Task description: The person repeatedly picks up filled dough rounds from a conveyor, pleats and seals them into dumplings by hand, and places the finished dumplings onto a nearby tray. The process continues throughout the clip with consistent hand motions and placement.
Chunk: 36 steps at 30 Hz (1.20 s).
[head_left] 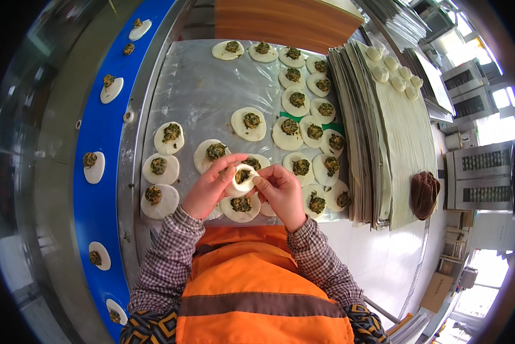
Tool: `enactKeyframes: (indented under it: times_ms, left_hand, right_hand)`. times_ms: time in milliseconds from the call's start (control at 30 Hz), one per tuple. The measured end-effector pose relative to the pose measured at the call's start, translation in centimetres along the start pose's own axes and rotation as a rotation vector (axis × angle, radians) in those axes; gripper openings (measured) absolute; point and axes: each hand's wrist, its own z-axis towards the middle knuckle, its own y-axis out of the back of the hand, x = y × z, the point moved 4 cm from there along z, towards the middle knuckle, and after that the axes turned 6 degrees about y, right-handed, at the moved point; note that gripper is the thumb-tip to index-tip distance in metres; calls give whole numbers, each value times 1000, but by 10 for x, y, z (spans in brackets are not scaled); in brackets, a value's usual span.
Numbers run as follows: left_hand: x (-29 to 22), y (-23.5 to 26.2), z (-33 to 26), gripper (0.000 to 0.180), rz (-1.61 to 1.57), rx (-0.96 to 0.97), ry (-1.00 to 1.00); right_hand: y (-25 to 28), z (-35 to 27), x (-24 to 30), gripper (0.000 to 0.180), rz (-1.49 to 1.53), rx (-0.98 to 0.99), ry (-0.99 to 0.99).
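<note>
Between my two hands, above the near part of the table, is a round dough wrapper [237,187] with its edge gathered up around a dark green filling [243,175]. My left hand [213,184] cups it from the left, thumb and fingers around its side. On the opposite side my right hand [277,190] pinches the dough's rim between thumb and fingertips. Just below the hands lies a flat wrapper topped with filling [240,204], and another filled wrapper [256,162] is partly covered behind them. Several more filled wrappers [165,165] lie flat to the left and right.
The plastic-covered table [194,80] holds rows of filled wrappers along its right side. A blue conveyor belt [91,212] carries several filled wrappers on the left. To the right stands a stack of boards [395,137] with white buns [392,69] and a brown item [425,195] on top.
</note>
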Motion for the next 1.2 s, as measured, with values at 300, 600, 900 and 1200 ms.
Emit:
enactKeyframes:
  times_ms: [300, 600, 900, 1200]
  left_hand:
    - [19, 10, 2, 61, 40, -231, 40]
    - [13, 15, 2, 73, -15, 26, 316]
    - [-2, 11, -8, 62, 201, -135, 35]
    - [-9, 9, -12, 55, 294, -90, -70]
  right_hand:
    - [-7, 5, 14, 12, -209, -7, 107]
    - [-7, 0, 6, 20, 45, 89, -12]
    - [-14, -6, 20, 15, -155, 49, 139]
    - [-21, -13, 43, 16, -641, 119, 607]
